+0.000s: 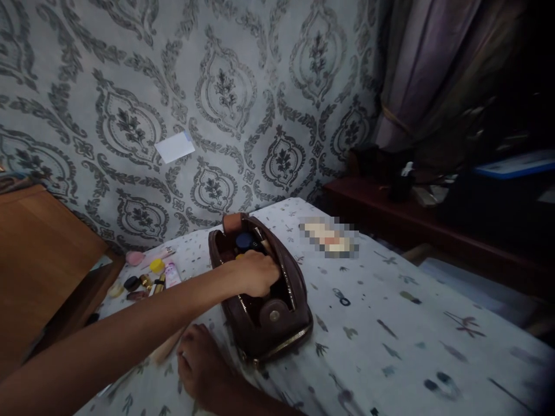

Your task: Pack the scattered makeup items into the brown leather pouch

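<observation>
Fingers of my left hand (259,276) were down inside the mouth of a dark brown bag (299,289), knuckles uppermost and tips out of sight; how far apart they were, or whether they had hold of anything, I couldn't tell. The bag stood at a slant on a white printed sheet (368,323), right in front of me, its top zip (288,283) undone. At its near end I could see a rounded flap (267,312) with a metal snap (274,316). Just past my knuckles, inside the bag, showed a round dark blue lid (244,241).

My right hand (202,364) was low beside the bag's near left side, fingers loosely curled; I couldn't tell whether anything was tucked in that curl. A pale, blurred object (167,346) lay just beside it.

Off to the left, near one another on the sheet, were a pink puff (134,258), a yellow cap (156,266), a white-and-pink tube (172,274) and a small dark pot (131,283). To the bag's right lay something pixelated (329,237), too obscured to name. Beyond it all rose the patterned wall (225,92), with a white card (174,147) on it.
</observation>
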The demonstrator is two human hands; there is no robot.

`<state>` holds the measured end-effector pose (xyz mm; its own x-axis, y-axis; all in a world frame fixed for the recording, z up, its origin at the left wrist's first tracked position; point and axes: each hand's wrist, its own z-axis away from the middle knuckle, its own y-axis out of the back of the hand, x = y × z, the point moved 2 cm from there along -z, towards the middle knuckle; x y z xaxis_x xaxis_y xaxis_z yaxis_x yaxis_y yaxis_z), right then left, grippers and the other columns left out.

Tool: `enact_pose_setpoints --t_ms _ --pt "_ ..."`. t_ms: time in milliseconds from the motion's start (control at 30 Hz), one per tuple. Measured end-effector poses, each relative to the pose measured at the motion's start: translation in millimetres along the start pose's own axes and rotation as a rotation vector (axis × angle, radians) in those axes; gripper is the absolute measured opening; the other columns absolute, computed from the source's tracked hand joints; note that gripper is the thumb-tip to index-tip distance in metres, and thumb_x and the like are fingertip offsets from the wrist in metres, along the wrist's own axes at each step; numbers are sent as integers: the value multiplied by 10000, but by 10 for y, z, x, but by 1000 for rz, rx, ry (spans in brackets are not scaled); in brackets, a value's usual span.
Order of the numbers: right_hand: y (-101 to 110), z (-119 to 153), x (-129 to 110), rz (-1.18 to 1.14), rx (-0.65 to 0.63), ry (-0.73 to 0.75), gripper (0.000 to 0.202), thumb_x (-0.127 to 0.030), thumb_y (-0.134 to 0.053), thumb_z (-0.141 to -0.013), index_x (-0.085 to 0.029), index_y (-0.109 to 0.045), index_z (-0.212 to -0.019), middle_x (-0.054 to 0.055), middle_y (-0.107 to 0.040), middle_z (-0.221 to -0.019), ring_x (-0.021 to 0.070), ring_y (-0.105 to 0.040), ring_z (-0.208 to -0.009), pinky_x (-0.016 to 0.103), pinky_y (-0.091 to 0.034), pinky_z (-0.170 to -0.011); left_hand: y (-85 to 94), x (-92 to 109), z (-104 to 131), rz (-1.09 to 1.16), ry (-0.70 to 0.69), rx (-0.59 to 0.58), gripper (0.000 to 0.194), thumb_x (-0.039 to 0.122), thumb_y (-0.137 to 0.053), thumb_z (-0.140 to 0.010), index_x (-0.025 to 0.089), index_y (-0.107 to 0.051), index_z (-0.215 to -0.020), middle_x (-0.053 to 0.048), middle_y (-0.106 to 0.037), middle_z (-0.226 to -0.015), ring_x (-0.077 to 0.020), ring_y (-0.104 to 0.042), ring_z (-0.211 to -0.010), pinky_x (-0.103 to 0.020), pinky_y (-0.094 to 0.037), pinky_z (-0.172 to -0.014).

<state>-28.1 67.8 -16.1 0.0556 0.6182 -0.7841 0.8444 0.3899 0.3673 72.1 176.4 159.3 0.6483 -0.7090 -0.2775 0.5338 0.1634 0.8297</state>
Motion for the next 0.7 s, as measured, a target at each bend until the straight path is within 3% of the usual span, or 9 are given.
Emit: enact_pose_setpoints --t_ms 100,267,400,700 --pt "26 -3 -19 -16 8 0 138 -98 -509 -749 -190 -561 -836 68 -597 -978 211 -516 -922 349 -456 -852 -95 -5 -43 -13 -42 -28 195 82 -598 -750 74 -727 -896 -207 -727 -933 -336 -702 -878 -349 -529 -620" --pt "24 -20 -23 -22 -18 -8 174 -66 -509 -729 -183 -579 -837 73 -605 -975 215 -523 -933 342 -452 -854 -294 -85 -161 97 -66 78 151 53 -681 -620 146 -714 -734 -142 -732 -806 -293 -698 -806 -324 -519 -643" --pt "93 -26 -80 -70 -4 28 234 -46 -491 -724 -193 -597 -872 59 -611 -981 208 -525 -951 332 -448 -869 -437 -142 -244 164 -69 131 141 63 -699 -607 175 -698 -692 -117 -729 -773 -266 -687 -774 -318 -513 -656" --pt "127 0 -86 -57 10 13 155 -72 -491 -747 -196 -564 -803 57 -586 -935 207 -524 -920 343 -458 -846 -456 -140 -272 140 -54 74 139 51 -690 -611 189 -684 -631 -109 -735 -765 -250 -681 -762 -312 -498 -641"
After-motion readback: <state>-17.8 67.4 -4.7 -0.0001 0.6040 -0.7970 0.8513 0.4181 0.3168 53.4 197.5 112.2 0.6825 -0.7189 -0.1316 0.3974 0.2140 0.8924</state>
